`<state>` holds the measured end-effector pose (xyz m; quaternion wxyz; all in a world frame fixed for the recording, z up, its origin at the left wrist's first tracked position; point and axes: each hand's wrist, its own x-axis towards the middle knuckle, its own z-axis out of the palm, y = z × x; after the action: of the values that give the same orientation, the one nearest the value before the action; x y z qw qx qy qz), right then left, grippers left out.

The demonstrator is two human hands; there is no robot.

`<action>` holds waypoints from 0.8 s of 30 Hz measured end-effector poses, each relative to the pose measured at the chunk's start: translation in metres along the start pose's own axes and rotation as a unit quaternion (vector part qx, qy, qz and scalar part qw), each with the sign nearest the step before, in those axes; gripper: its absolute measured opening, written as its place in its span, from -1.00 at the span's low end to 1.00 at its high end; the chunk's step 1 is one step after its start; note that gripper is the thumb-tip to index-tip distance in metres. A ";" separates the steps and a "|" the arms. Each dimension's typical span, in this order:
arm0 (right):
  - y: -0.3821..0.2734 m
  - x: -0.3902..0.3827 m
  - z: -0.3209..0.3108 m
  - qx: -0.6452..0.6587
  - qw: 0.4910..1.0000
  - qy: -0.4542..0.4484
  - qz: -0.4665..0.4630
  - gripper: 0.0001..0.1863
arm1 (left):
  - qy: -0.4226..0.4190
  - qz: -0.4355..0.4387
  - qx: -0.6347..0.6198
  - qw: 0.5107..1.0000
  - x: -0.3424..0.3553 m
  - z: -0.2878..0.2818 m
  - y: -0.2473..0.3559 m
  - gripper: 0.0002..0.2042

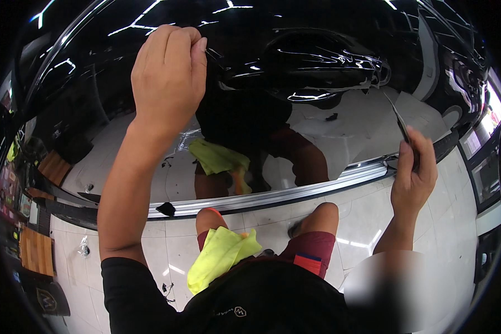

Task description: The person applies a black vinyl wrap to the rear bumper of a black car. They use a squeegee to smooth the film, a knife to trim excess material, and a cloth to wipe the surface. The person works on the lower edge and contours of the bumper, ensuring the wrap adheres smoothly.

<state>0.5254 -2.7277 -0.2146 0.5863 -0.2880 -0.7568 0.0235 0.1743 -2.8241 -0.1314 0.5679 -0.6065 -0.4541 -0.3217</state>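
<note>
A glossy black car door (245, 128) fills the space before me and mirrors my legs and the floor. My left hand (170, 78) is raised against its upper left part, fingers curled and thumb pressed to the forefinger. Whatever they may pinch is hidden. In my right hand (417, 170), low on the right, is a slim knife (398, 119), held between thumb and fingers. Its thin tip points up and left toward the door handle (328, 64). Loose, wrinkled edges show around the handle's right end. The tip appears apart from the handle.
A yellow-green cloth (222, 259) lies over my left thigh. Along the door's bottom runs a silver sill (278, 192), with a small black scrap (166, 209) at its left. Pale floor tiles (359, 214) lie below. A wooden-topped stool (36, 250) stands at the far left.
</note>
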 end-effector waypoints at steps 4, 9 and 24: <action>0.011 -0.027 -0.008 0.064 0.993 -0.008 0.097 -0.79 | -0.002 -0.034 -0.001 0.999 -0.010 -0.009 0.004 -0.94; 0.008 -0.050 -0.011 0.109 0.984 -0.015 0.138 -0.78 | 0.032 -0.044 0.019 0.998 -0.019 -0.010 0.004 -0.93; 0.008 -0.148 0.026 0.312 0.880 -0.259 0.248 -0.39 | -0.239 -0.484 -0.015 0.842 -0.259 -0.172 0.014 -0.86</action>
<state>0.5267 -2.7818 -0.3547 0.4036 -0.2517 -0.7392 0.4768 0.1106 -3.0402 -0.3458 0.2044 -0.3765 -0.8066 -0.4072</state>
